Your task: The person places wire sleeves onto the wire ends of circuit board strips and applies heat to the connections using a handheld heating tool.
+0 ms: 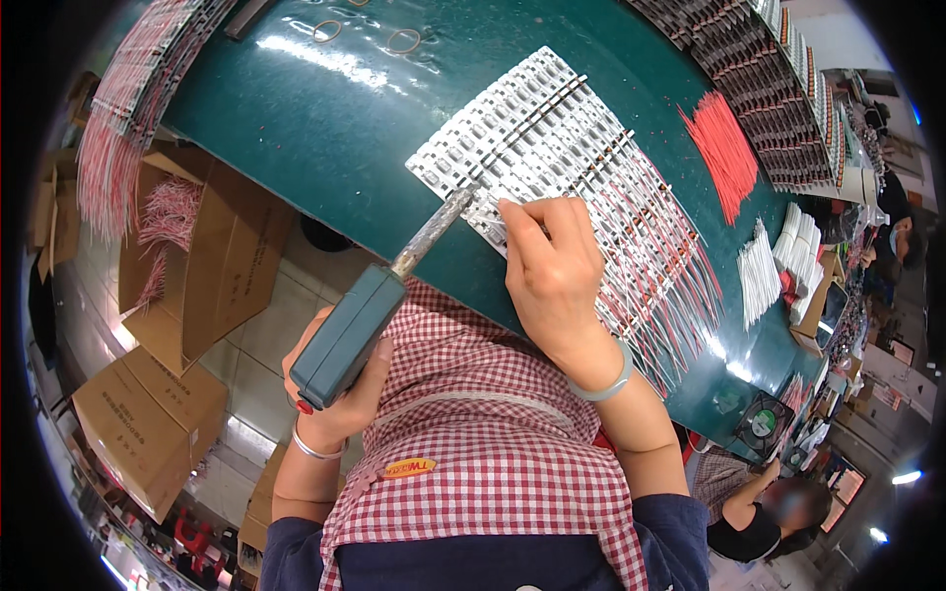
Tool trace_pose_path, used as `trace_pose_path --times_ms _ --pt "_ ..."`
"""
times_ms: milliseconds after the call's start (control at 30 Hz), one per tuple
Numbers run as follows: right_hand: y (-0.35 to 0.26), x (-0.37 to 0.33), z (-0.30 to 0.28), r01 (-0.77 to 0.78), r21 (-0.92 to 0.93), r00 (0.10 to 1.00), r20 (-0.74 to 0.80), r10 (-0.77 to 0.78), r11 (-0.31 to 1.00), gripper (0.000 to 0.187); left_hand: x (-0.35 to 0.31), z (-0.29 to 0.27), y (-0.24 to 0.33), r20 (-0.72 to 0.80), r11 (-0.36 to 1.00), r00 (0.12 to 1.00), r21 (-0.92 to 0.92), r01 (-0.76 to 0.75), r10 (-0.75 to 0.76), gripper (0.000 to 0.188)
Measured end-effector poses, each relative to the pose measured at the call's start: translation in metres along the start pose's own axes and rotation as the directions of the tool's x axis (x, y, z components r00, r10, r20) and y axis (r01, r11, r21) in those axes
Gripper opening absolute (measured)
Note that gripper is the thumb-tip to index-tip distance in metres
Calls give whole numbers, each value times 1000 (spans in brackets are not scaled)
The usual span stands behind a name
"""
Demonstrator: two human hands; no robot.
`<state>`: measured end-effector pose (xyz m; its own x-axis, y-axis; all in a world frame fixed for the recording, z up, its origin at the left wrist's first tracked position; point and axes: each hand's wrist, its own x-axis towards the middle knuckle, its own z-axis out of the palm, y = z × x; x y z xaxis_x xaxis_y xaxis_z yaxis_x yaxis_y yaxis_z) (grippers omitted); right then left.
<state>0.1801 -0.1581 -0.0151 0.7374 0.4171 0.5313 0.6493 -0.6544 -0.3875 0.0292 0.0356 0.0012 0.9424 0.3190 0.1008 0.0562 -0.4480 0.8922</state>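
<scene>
My left hand (340, 379) is wrapped round a dark green gun-shaped hand tool (347, 330) with a long, worn metal barrel. The barrel's tip touches or hovers just over the near left edge of a panel of small white circuit boards (552, 138). Right beside that tip, my right hand (557, 266) is closed in a pinch at the panel's near edge. Whatever its fingertips hold is too small to make out. Red and white wires (670, 295) fan out from the panel's right side, partly behind my right hand and wrist.
The green tabletop (296, 108) carries a bundle of red wires (724, 153) and bundles of white wires (757, 271). Stacked wired panels stand at the far left (148, 79) and far right (759, 89). Cardboard boxes (148, 424) sit left below the table. Another person (759, 517) works at lower right.
</scene>
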Motion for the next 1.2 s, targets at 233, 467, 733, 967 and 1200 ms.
trace_pose_path --times_ms 233,467,733,967,1200 --pt "-9 -3 -1 -28 28 1000 3 28 999 26 1 -2 0 22 994 996 62 -89 87 24" --pt "-8 -3 2 10 4 1000 -2 -10 1000 15 1 0 -1 36 995 995 47 -90 89 23" --pt "-8 -4 3 12 -17 1000 20 -12 1000 17 4 -1 3 66 994 996 84 -68 62 19" --pt "-9 -4 2 -20 -6 999 37 20 1000 27 -9 -3 -6 13 1000 1000 20 -19 19 23" --pt "-10 -4 -3 -42 32 999 30 41 999 28 -13 -5 -4 -57 997 998 -71 17 -21 27"
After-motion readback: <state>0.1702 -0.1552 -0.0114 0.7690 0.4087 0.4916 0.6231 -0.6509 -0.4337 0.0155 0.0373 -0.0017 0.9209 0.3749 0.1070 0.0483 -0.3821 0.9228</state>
